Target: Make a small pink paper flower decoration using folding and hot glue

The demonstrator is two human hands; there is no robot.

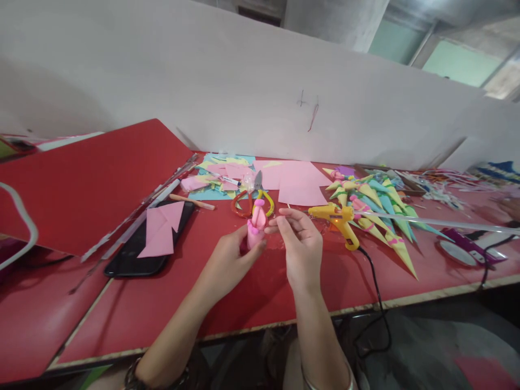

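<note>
Between the thumb and fingers of my left hand (233, 257) is a small pink foam-paper roll (255, 238) with a bright pink wavy trim and a pink loop-like top. My right hand (300, 241) is just right of it, with thumb and fingertips drawn together beside the top. Whatever may be between those fingertips is too small to make out. Behind the roll lie scissors (271, 205) with red and yellow handles. A yellow hot glue gun (336, 219) rests on the table to the right of my right hand, a long clear glue stick coming out of its back.
Several yellow, green and blue foam cones (384, 197) are heaped at right. Pink sheets (300, 181) and paper scraps (227, 173) lie along the back. At left are a black phone-like slab (134, 254), pink cut pieces (160, 230) and a large red sheet (105, 184). The glue gun's cord (379, 292) hangs over the front edge.
</note>
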